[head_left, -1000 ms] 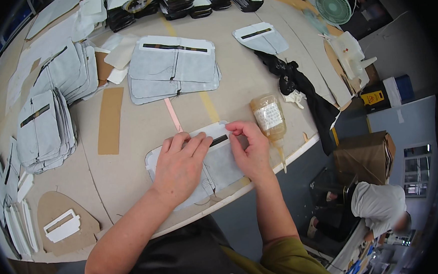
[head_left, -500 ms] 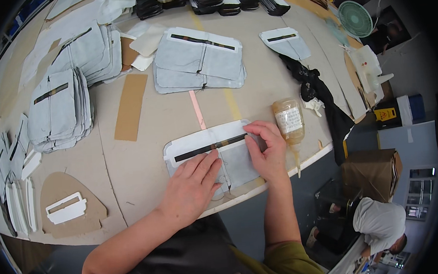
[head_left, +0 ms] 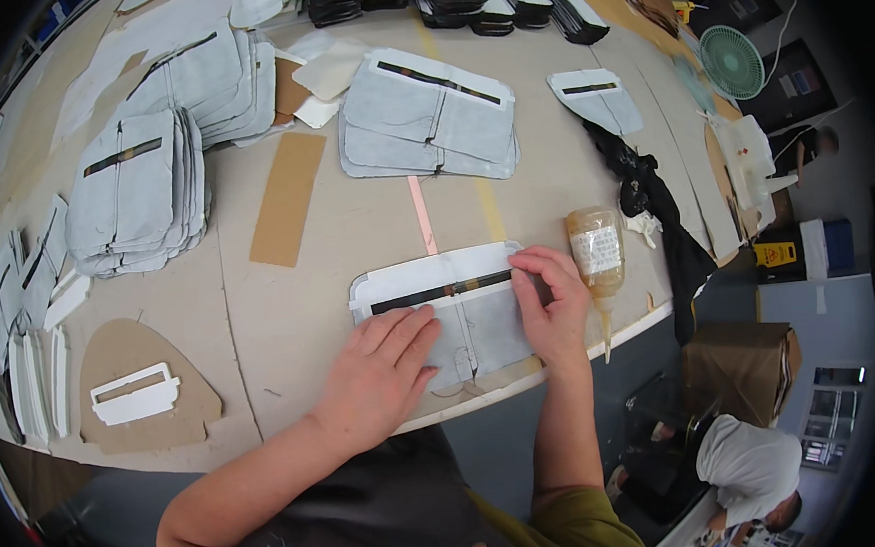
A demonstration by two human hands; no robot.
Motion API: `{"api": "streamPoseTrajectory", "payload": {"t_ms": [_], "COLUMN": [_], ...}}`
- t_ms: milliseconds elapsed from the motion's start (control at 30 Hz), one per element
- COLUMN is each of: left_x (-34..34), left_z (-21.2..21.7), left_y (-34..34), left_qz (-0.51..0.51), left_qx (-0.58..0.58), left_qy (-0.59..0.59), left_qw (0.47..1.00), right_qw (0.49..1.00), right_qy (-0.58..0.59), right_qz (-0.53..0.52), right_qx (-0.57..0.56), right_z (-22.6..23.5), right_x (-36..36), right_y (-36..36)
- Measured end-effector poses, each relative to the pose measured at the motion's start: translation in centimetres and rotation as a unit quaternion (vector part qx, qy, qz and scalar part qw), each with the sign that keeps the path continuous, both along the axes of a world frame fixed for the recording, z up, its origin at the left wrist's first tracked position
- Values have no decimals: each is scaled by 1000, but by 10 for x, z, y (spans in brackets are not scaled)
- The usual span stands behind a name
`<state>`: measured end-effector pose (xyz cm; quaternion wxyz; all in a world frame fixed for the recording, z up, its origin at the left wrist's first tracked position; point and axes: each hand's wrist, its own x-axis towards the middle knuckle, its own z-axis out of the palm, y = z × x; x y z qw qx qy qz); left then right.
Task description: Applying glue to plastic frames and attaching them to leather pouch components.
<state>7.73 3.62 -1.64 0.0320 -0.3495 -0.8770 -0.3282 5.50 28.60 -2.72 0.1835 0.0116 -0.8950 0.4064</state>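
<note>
A light grey fabric panel (head_left: 486, 331) lies flat near the table's front edge. Along its top sits a white frame piece (head_left: 437, 267) around a long dark slot, and a seam with loose thread runs down the middle. My left hand (head_left: 378, 367) rests on the panel's lower left part, fingers stretched out just beneath the slot, holding nothing. At the slot's right end, the thumb and forefinger tips of my right hand (head_left: 557, 306) touch the panel with a small gap between them. The hand covers part of the panel's right edge. Right beside it is an amber glue bottle (head_left: 596, 249), nozzle toward me.
Stacked grey panels (head_left: 427, 109) lie beyond, with more stacks (head_left: 132, 192) at left. A brown card strip (head_left: 288, 197), pink strip (head_left: 422, 214) and white frame (head_left: 135, 397) on brown card lie around. Black cloth (head_left: 669, 209) hangs over the right edge. A person (head_left: 750, 470) sits at right.
The view has shifted, so the table things appear farther right. My left fingertips have drawn back from the slot's lower edge toward me. My right hand stays at the slot's right end.
</note>
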Motion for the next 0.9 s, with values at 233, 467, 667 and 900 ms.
{"api": "streamPoseTrajectory", "payload": {"t_ms": [233,467,667,900], "left_x": [-13,-13,-15,-12], "left_z": [7,2,6,3], "left_y": [-7,-5,-6,-8], "left_qz": [35,27,19,29], "left_qx": [-24,-35,-42,-43], "left_qy": [27,16,6,-1], "left_qw": [999,999,999,999], "right_qw": [996,992,990,987], "right_qy": [47,-10,-35,6], "right_qz": [18,33,129,139], "right_qx": [77,122,41,79], "right_z": [16,31,21,12], "right_x": [1,-10,-38,-40], "right_y": [-10,-22,-48,-48]}}
